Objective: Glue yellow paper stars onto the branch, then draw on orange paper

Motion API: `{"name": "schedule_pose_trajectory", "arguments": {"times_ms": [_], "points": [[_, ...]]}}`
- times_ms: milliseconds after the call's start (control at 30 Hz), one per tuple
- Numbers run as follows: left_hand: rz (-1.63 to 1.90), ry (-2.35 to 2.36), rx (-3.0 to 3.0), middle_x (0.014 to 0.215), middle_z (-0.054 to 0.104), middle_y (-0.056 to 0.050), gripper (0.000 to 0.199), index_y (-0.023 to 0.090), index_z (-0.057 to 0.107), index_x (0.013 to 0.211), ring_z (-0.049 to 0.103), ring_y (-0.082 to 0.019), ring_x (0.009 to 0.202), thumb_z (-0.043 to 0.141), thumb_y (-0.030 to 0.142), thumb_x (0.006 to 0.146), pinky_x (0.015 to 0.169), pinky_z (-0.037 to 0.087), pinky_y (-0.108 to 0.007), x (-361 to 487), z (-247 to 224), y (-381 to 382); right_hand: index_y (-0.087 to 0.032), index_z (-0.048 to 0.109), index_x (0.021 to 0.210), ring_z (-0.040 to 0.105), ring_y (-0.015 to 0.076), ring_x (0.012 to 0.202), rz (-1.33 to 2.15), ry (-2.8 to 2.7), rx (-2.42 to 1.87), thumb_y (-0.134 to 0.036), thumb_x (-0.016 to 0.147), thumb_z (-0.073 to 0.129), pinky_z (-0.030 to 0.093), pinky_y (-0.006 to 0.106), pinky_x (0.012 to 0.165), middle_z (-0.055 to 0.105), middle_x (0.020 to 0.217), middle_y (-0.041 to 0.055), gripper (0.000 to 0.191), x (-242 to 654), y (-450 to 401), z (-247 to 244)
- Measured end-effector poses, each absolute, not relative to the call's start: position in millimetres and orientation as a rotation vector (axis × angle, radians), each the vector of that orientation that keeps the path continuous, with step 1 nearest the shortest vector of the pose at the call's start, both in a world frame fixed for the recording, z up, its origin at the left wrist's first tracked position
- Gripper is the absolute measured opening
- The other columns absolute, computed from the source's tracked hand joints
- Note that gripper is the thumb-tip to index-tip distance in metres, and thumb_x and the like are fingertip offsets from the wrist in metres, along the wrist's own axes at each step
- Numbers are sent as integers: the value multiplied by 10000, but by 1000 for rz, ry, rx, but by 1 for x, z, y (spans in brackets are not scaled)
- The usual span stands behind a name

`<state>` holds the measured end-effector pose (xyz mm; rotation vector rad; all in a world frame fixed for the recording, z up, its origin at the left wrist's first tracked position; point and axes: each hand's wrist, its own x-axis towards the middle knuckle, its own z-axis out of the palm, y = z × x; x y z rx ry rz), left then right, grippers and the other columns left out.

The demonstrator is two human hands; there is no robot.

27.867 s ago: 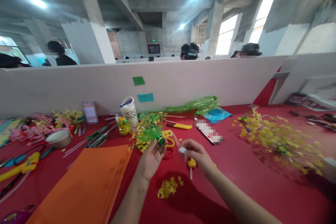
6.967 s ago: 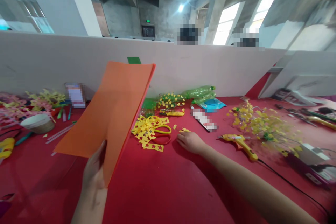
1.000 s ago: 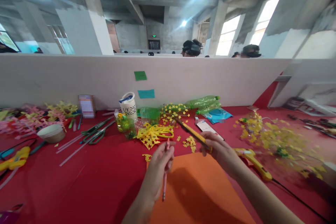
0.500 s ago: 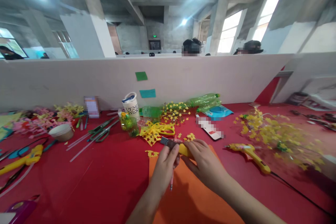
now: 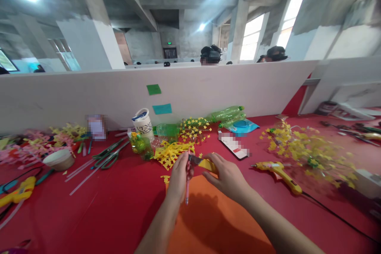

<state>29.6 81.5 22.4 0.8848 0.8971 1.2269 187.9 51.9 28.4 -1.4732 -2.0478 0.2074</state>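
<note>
pencil (image 5: 187, 193), pink and thin, stands nearly upright in the left hand (image 5: 178, 175), over the orange paper (image 5: 220, 222) on the red desk (image 5: 119, 222), with what looks like the eraser end down. both hands are busy: the left has its fingers closed round the upper shaft, while the right hand (image 5: 229, 174) grips the yellow handle of a knife (image 5: 207, 164), its grey blade aimed at the pencil's upper end. from where i stand, i can't tell whether the edge touches it. the pencil should be light and stiff, apt to roll between fingertips, and any lead at the tip is probably brittle. i'd hold it mid-shaft, pinched firmly, well below the blade. the knife looks light too, best held by its thick handle.
</note>
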Motion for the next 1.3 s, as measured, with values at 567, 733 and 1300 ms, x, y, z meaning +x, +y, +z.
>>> {"name": "schedule_pose_trajectory", "arguments": {"times_ms": [567, 733, 1300], "points": [[936, 882, 1231, 690, 534, 22, 188, 165, 563, 873, 367, -47, 482, 529, 338, 811, 450, 242, -182, 42, 8, 113, -237, 558, 1100, 586, 151, 700, 212, -2020, -1476, -418, 906, 406, 399, 233, 618, 620, 890, 47, 307, 218, 85, 1], [941, 877, 1266, 695, 501, 25, 256, 164, 567, 910, 383, -69, 540, 532, 404, 826, 495, 276, -189, 45, -4, 115, -229, 558, 1100, 590, 154, 710, 179, -2053, -1506, -429, 907, 406, 394, 232, 618, 618, 877, 45, 317, 221, 87, -8], [981, 920, 1374, 686, 540, 8, 299, 164, 597, 886, 382, -87, 515, 519, 445, 826, 501, 292, -213, 51, -33, 121, -221, 584, 1007, 596, 145, 700, 136, -2103, -1557, -411, 928, 366, 359, 223, 588, 624, 826, 42, 299, 226, 89, -21]]}}
